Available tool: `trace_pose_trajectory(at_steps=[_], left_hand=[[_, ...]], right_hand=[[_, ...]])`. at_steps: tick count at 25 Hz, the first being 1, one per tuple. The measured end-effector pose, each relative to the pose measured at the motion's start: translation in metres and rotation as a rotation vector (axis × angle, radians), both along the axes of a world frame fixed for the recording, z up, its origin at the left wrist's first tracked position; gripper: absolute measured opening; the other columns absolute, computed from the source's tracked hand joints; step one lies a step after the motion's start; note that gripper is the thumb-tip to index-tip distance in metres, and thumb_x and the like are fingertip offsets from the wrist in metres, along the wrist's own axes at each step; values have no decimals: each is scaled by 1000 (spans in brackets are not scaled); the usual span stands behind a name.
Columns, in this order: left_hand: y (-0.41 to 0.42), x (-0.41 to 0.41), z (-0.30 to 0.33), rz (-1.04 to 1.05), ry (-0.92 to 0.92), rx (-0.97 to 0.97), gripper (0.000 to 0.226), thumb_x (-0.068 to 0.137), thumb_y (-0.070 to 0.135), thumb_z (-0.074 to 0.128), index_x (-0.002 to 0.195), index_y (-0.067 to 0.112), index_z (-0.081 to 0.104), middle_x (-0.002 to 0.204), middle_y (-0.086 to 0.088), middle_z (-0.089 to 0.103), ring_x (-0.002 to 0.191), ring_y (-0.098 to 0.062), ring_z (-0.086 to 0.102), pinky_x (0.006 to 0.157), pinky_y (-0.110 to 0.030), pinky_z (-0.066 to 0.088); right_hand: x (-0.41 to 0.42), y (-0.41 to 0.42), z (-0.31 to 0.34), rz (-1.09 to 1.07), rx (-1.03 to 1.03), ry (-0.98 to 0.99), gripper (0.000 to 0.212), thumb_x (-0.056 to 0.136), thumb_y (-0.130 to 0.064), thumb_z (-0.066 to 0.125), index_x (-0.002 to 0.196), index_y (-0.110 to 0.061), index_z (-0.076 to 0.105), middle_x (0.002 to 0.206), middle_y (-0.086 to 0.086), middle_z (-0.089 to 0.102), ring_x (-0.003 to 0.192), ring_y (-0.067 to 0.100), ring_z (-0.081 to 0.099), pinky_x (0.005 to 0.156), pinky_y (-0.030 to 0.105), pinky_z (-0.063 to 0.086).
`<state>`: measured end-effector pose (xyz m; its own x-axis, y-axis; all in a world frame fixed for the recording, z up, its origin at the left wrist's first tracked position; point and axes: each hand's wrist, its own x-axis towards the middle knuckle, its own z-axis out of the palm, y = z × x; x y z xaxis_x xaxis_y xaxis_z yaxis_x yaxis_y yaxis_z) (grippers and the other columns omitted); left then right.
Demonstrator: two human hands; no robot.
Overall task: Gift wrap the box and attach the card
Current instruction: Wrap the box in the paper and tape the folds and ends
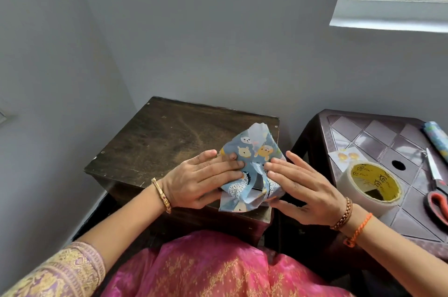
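Black logo marks repeating around the yellow inner core of the tape roll (pixel 371 184), lettering too blurred for reading, no other text showing

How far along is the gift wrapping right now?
Early to middle. Done: the paper is already pulled up around the box. In hand: the left hand and right hand press its two flaps together on top, with a dark gap between them and no tape visible. Left: tape the seam, fold the ends, then attach the card, which lies beside the scissors.
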<state>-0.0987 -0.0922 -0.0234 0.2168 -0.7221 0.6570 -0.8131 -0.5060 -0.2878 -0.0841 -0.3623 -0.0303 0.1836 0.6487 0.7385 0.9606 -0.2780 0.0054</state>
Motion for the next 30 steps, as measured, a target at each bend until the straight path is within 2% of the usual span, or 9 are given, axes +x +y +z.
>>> trace_pose_trajectory(at_steps=[5, 10, 16, 22, 24, 26, 27, 29, 30], left_hand=[[2, 10, 7, -67, -36, 54, 36, 98, 31, 36, 126, 11, 46, 135, -3, 48, 139, -11, 26, 115, -30, 19], [3, 21, 6, -75, -80, 128, 40, 95, 32, 41, 130, 13, 44, 155, 2, 13, 141, -13, 24, 116, -32, 16], [1, 26, 12, -104, -58, 170, 38, 94, 34, 40, 127, 17, 45, 132, 1, 44, 142, -15, 18, 115, -34, 19], [-1, 32, 26, -183, -91, 241, 37, 96, 33, 37, 128, 16, 43, 132, -2, 43, 143, -14, 10, 113, -33, 23], [-8, 28, 35, -162, -141, 189, 45, 100, 24, 24, 139, 1, 29, 148, -15, 24, 143, -10, -4, 114, -18, 15], [-8, 16, 37, -100, -292, 47, 47, 102, 10, 5, 137, -18, -6, 152, -21, -13, 141, -12, -18, 107, -5, -12], [-3, 11, 33, -116, -357, 2, 44, 101, 8, 1, 132, -22, -11, 150, -23, -18, 142, -14, -18, 101, -4, -21], [-11, 8, 32, -106, -120, -65, 47, 102, 17, 6, 140, -7, 20, 152, -22, 10, 141, -14, 14, 105, -4, -14], [-15, 10, 31, -146, 36, -5, 43, 102, 24, 12, 128, 3, 38, 139, -17, 32, 126, -17, 35, 110, -8, -3]], right_hand=[[12, -1, -1, 70, -42, -7, 67, 85, -27, 63, 142, -17, 28, 152, -8, 25, 134, 14, 37, 114, 41, 25], [19, 2, -3, 93, -53, -34, 72, 84, -29, 63, 144, -17, 24, 152, -8, 22, 135, 14, 35, 115, 42, 23], [27, 0, 6, 124, -134, -89, 62, 84, -35, 62, 136, -17, 34, 153, -9, 21, 135, 12, 35, 114, 46, 20], [29, 0, 11, 140, -166, -78, 58, 85, -40, 57, 134, -17, 35, 151, -10, 25, 135, 11, 33, 113, 49, 19], [27, 1, 9, 105, -128, -40, 58, 83, -40, 61, 131, -13, 41, 151, -12, 25, 134, 10, 36, 113, 50, 20], [23, 3, 7, 72, -66, -3, 57, 81, -39, 64, 126, -9, 46, 143, -7, 39, 132, 9, 39, 111, 49, 22], [20, 5, 7, 58, -27, 15, 54, 81, -38, 65, 123, -8, 48, 135, -2, 47, 130, 8, 41, 110, 49, 24], [14, 11, 7, 23, 71, 71, 47, 83, -36, 63, 118, -8, 51, 120, 3, 56, 126, 7, 46, 107, 48, 28], [11, 14, 8, 3, 127, 110, 43, 84, -34, 62, 116, -8, 52, 117, 3, 58, 122, 6, 49, 105, 49, 30]])
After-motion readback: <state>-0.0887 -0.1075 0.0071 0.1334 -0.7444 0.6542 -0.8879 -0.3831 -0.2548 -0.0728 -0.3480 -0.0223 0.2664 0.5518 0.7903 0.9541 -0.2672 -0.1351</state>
